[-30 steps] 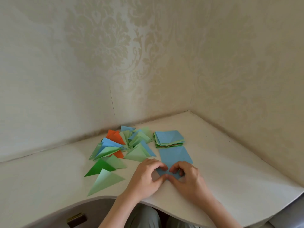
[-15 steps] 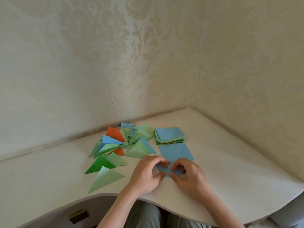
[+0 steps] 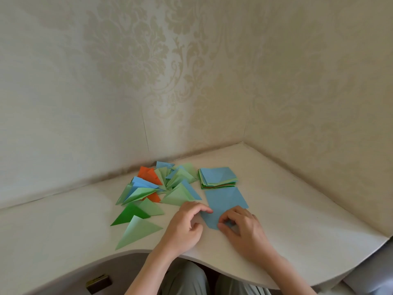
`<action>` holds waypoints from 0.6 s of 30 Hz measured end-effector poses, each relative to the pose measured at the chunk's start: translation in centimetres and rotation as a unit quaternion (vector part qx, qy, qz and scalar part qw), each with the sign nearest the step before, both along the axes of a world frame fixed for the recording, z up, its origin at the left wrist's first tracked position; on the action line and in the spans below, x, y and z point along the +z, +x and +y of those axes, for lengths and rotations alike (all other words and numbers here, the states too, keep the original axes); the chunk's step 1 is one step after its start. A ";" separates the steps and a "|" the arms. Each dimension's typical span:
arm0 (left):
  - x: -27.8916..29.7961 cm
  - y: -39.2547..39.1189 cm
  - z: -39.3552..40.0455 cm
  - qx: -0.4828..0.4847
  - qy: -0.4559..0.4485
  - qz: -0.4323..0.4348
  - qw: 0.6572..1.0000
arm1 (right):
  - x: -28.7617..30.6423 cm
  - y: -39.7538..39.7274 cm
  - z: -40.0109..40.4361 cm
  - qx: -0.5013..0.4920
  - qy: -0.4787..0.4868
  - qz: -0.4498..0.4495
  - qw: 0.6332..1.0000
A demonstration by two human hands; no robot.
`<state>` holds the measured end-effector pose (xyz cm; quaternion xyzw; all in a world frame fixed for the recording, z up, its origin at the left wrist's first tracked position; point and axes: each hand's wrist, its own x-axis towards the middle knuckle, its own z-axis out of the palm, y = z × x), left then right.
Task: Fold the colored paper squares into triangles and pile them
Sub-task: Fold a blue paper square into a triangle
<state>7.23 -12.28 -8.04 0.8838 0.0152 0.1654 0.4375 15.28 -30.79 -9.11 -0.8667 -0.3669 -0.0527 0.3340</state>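
I see the blue paper square (image 3: 225, 202) lying flat on the white worktop (image 3: 297, 220), near the front edge, with one corner pointing toward me. My left hand (image 3: 184, 227) rests at the left corner of this sheet; its fingers are curled and the fingertips touch the paper edge, but I cannot tell if they really pinch it. My right hand (image 3: 244, 229) has its curled fingers and thumb on the near corner of the sheet, and it seems to pinch the paper there. Just behind the blue square, apart from it by a small gap, stands the stack of unfolded squares (image 3: 218, 177), blue on top with green and orange edges below. To the left lies the loose pile of folded triangles (image 3: 161, 186), in green, blue and orange; two green triangles (image 3: 138, 224) lie nearest to the front edge. Patterned wallpaper (image 3: 148, 71) covers the walls behind.
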 end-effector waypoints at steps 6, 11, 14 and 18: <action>-0.6 0.2 0.3 -0.003 0.051 -0.063 0.997 | 1.6 0.0 -1.1 0.079 0.012 0.038 0.996; -1.0 0.4 0.2 0.002 0.069 -0.070 0.995 | 1.9 0.4 -1.6 0.085 0.033 0.045 0.995; -1.1 0.4 0.3 0.002 0.079 -0.070 0.994 | 1.4 0.2 -1.4 0.066 0.054 0.039 0.996; -1.0 0.5 0.2 0.000 0.079 -0.062 0.995 | 0.9 -0.3 -1.4 0.064 0.083 0.027 0.994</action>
